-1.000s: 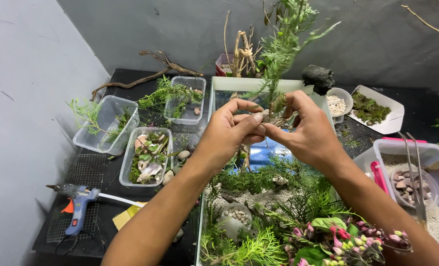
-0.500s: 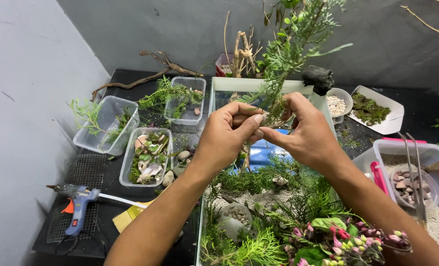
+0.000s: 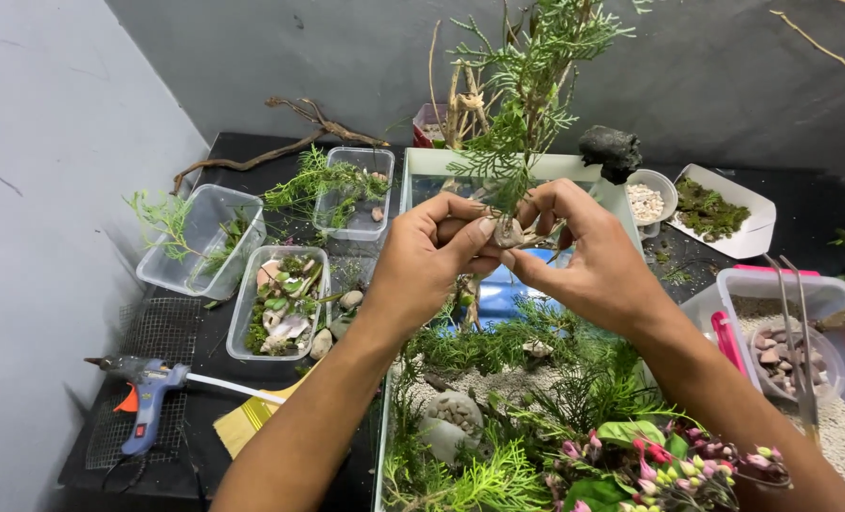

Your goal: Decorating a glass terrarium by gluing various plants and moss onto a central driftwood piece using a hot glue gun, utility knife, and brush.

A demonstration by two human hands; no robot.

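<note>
Above the glass tank (image 3: 420,171), both hands meet at chest height around a small grey stone (image 3: 508,232) with a feathery green sprig (image 3: 526,90) rising from it. The left hand (image 3: 429,258) pinches the stone between thumb and fingertips, while the right hand (image 3: 588,251) closes on its other side, fingers curled over the sprig's base. Compared with a second ago, the sprig stands more upright and a little higher, and the hands have drawn closer together, which suggests the stem is being pressed or seated against the stone rather than merely carried. Below them the tank holds sand, pebbles, low green fronds and pink-budded plants (image 3: 650,465). On the black desk (image 3: 252,152) to the left sit clear plastic tubs (image 3: 195,237) of cuttings and shells, a blue glue gun (image 3: 143,393) on wire mesh, and a piece of driftwood (image 3: 290,142). To the right lie long tweezers (image 3: 792,332) across a tub of gravel.
</note>
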